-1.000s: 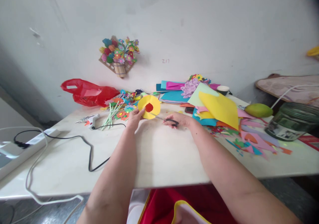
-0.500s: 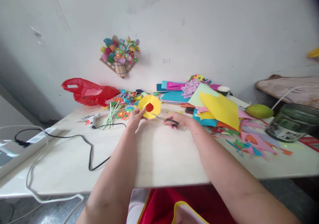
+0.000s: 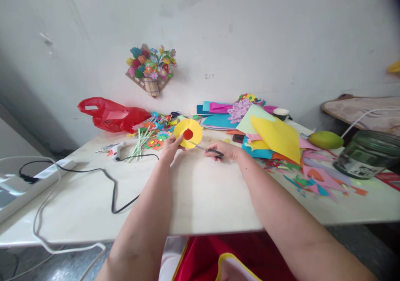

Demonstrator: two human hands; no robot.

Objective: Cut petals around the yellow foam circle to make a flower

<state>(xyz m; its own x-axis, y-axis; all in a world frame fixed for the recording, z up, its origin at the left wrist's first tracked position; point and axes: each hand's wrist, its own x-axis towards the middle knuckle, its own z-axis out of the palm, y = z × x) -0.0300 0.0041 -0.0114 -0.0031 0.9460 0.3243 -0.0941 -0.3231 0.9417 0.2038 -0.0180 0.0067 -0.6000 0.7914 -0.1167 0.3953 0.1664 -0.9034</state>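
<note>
Pinched in my left hand (image 3: 171,147) is a round yellow disc (image 3: 195,128), paper or foam, with a red circle (image 3: 188,134) at its middle. My fingers grip its lower left edge, and the disc is held up facing me. My right hand (image 3: 225,149) is closed around the dark handles of a pair of scissors (image 3: 214,151). The blades point left and reach the lower part of the disc, just under the red circle. Whether the blades are apart cannot be made out.
Left: a white glue gun (image 3: 116,151), its black cable, a power strip (image 3: 51,172), a red plastic bag (image 3: 114,116) and several small paper flowers (image 3: 153,142). Right: coloured sheets (image 3: 275,137), scraps (image 3: 321,181), a green mango-like fruit (image 3: 325,140) and a glass jar (image 3: 359,156). A flower decoration (image 3: 151,70) hangs on the wall.
The yellow disc has turned or tilted very slightly in my left hand. Both hands and the scissors stay nearly where they were.
</note>
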